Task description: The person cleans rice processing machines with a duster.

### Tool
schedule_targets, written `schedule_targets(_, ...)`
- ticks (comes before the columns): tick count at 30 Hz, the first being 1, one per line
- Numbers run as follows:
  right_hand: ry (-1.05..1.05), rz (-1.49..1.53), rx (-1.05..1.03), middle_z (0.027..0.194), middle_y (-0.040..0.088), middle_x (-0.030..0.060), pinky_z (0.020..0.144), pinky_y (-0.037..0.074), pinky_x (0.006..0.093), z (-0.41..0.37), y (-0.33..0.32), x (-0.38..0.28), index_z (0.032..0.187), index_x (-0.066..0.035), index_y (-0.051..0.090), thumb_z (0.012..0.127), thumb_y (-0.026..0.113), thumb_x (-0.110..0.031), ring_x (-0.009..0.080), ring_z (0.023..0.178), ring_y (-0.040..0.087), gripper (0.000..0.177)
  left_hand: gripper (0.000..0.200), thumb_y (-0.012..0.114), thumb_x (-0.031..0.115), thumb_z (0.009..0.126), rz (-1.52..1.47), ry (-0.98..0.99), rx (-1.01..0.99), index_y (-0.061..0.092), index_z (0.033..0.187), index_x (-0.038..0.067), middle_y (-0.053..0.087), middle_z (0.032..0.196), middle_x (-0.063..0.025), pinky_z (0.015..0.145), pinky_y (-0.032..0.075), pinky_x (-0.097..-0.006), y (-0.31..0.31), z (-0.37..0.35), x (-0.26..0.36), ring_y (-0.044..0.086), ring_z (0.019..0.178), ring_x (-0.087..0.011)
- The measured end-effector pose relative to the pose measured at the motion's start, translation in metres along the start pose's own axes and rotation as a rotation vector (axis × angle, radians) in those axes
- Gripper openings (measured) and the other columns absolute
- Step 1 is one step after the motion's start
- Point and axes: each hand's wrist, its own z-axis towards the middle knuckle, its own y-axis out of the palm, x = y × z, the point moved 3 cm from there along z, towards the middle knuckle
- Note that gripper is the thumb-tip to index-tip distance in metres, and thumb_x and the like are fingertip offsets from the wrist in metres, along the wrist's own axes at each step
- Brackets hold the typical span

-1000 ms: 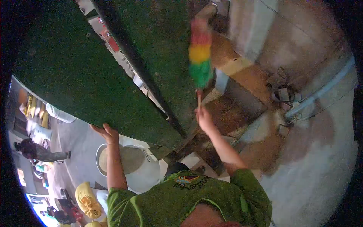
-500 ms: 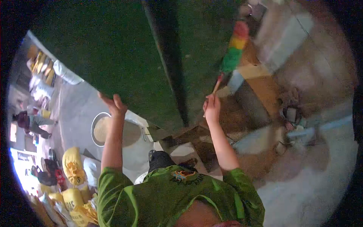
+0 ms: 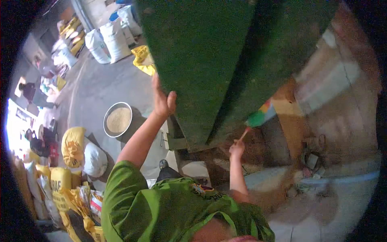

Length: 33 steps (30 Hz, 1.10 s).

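My left hand rests against the edge of a large dark green panel, fingers spread, with the thumb apart. My right hand is closed around the thin handle of a duster. Its fluffy head shows green, yellow and red, and its upper part is partly hidden by the panel's lower right edge. Below the panel, the lower corner of a wooden frame shows near my left forearm.
A round basin of grain sits on the floor at left. White sacks and a yellow sack stand beyond it. More sacks fill the lower left. People are at far left. Cardboard lies at right.
The view has turned, and the panel appears farther right and more tilted. My right hand and the duster are lower, with the duster now partly behind the panel. My left hand stays at its edge.
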Motion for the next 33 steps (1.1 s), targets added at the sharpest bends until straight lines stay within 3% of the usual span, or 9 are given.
schedule_targets(2,-0.272,-0.130,0.226,0.053,0.038,0.0005,0.033,0.024,0.0247,-0.042,0.071,-0.042,0.083,-0.007,0.048,0.087,0.040,-0.025,0.0094,0.042,0.035,0.021,0.066,0.049,0.021,0.075,-0.092,0.050,0.024,0.018,0.125,-0.007,0.023,0.129,-0.0238,0.100,0.012,-0.0398,0.002,0.005,0.001,0.021,0.121,-0.0345)
schedule_targets(6,-0.523,-0.269,0.143,0.055,0.032,-0.0008,0.035,0.024,0.0221,-0.083,0.146,-0.079,0.089,-0.007,0.045,0.088,0.038,-0.027,0.0080,0.044,0.030,0.022,0.073,0.054,0.011,0.066,0.067,0.071,-0.037,0.018,0.128,-0.001,0.021,0.131,-0.0229,0.100,0.016,-0.0404,-0.005,0.015,0.019,0.022,0.121,-0.0358)
schedule_targets(10,-0.893,-0.266,-0.063,0.049,0.029,-0.0038,0.037,0.020,0.0202,-0.138,0.218,-0.090,0.075,-0.007,0.042,0.088,0.039,-0.033,0.0064,0.040,0.026,0.029,0.082,0.063,0.020,0.066,0.072,-0.088,-0.249,0.014,0.129,0.002,0.013,0.134,-0.0229,0.100,0.018,-0.0405,-0.012,0.016,0.019,0.015,0.124,-0.0360)
schedule_targets(14,-1.008,-0.384,-0.297,0.046,0.024,-0.0030,0.037,0.018,0.0213,-0.198,0.280,-0.087,0.068,-0.007,0.037,0.089,0.033,-0.033,0.0062,0.037,0.020,0.034,0.074,0.058,0.029,0.075,0.158,-0.003,-0.463,0.015,0.129,0.001,0.010,0.133,-0.0255,0.099,0.021,-0.0397,-0.049,0.020,0.038,0.015,0.123,-0.0377)
schedule_targets(17,-1.002,-0.407,-0.639,0.050,0.027,-0.0014,0.037,0.019,0.0206,-0.235,0.317,-0.072,0.075,-0.004,0.040,0.091,0.030,-0.025,0.0060,0.039,0.022,0.028,0.066,0.055,0.032,0.077,0.126,-0.174,-0.615,0.022,0.128,0.006,0.018,0.131,-0.0230,0.095,0.027,-0.0404,-0.083,-0.004,0.025,0.026,0.118,-0.0376)
schedule_targets(24,-0.461,-0.911,-0.688,0.052,0.032,-0.0045,0.037,0.019,0.0184,-0.257,0.382,0.050,0.085,-0.003,0.047,0.089,0.036,-0.021,0.0026,0.042,0.026,0.022,0.052,0.048,0.042,0.078,0.075,-0.842,-1.309,0.042,0.114,0.004,0.053,0.101,-0.0205,0.080,0.040,-0.0417,-0.196,-0.156,-0.075,0.050,0.094,-0.0356)
schedule_targets(27,-0.187,-1.097,-0.673,0.054,0.031,-0.0055,0.038,0.018,0.0182,-0.230,0.403,0.112,0.084,-0.003,0.050,0.089,0.038,-0.022,0.0019,0.045,0.026,0.023,0.054,0.050,0.043,0.076,0.257,-1.021,-1.369,0.043,0.116,0.008,0.053,0.102,-0.0185,0.078,0.042,-0.0420,-0.267,-0.175,-0.096,0.052,0.093,-0.0338)
schedule_targets(30,-0.089,-1.241,-0.652,0.054,0.032,-0.0044,0.040,0.023,0.0199,-0.201,0.414,0.167,0.085,-0.003,0.050,0.088,0.039,-0.022,0.0037,0.045,0.028,0.023,0.054,0.051,0.042,0.076,0.419,-1.131,-1.104,0.042,0.116,0.007,0.051,0.106,-0.0195,0.080,0.040,-0.0410,-0.332,-0.208,-0.124,0.049,0.096,-0.0347)
schedule_targets(33,-0.194,-1.426,-0.635,0.054,0.035,-0.0021,0.043,0.028,0.0228,-0.176,0.428,0.205,0.084,-0.002,0.051,0.088,0.039,-0.022,0.0060,0.047,0.033,0.024,0.055,0.051,0.042,0.076,0.472,-1.276,-1.056,0.042,0.116,0.005,0.051,0.106,-0.0206,0.081,0.040,-0.0404,-0.387,-0.213,-0.143,0.050,0.096,-0.0342)
